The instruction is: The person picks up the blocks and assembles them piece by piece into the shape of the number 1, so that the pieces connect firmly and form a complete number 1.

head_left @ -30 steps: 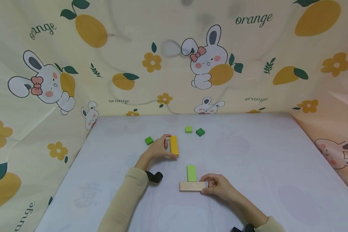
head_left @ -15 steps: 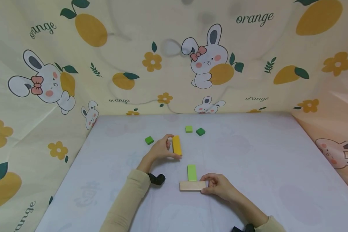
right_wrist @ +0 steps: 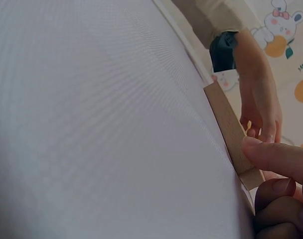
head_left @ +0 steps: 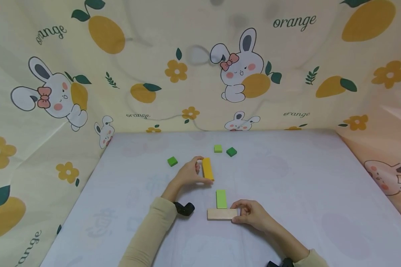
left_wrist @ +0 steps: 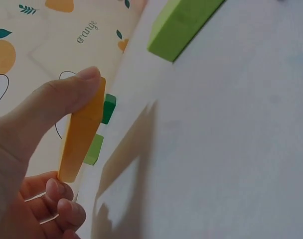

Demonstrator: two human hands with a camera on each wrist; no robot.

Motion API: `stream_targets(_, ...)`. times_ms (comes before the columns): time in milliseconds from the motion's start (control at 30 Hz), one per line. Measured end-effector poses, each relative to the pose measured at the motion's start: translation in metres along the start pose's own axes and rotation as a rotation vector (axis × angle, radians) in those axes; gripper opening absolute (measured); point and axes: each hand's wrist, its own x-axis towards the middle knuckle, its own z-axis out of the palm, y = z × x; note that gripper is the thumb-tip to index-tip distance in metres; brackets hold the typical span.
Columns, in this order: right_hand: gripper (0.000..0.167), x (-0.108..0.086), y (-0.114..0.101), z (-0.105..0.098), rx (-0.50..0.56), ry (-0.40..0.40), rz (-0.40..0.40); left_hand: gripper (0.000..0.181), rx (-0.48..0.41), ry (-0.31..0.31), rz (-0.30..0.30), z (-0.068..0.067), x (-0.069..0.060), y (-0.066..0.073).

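The left hand (head_left: 188, 173) pinched the yellow block (head_left: 208, 169) by its ends, seemingly above the table (head_left: 304, 196), while the right hand (head_left: 252, 215) gripped an end of the wooden block (head_left: 221, 214) near the green block (head_left: 221, 199). The step appeared to be moving the yellow block with the wooden one steadied, so any placing called for a gentle descent. The left-wrist view cropped the green block; its contact with the wood was unclear.

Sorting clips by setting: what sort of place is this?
Likely an indoor recording setup: a pale tabletop, a bunny-and-orange printed backdrop around three sides, and a few toy-style blocks.
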Motion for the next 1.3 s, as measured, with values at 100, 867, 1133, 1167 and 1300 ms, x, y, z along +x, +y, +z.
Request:
stream_targets(100, 0.041, 0.0, 0.0, 0.0, 0.002, 0.0, -0.006, 0.095, 0.004, 0.001, -0.003, 0.001, 0.0, 0.002)
stream_targets(867, 0.041, 0.001, 0.003, 0.0, -0.036, 0.008, 0.043, 0.098, 0.009, -0.016, -0.02, 0.014, -0.006, 0.013)
stream_targets(1133, 0.041, 0.001, 0.002, 0.0, -0.031, 0.007, 0.038, 0.099, 0.014, -0.023, -0.029, 0.017, -0.007, 0.017)
stream_targets(1167, 0.041, 0.001, 0.002, 0.0, -0.03, 0.007, 0.04, 0.098, 0.013, -0.023, -0.03, 0.017, -0.007, 0.017)
stream_targets(1300, 0.04, 0.001, 0.002, 0.0, -0.024, 0.003, 0.032, 0.097, 0.011, -0.025, -0.028, 0.02, -0.006, 0.017)
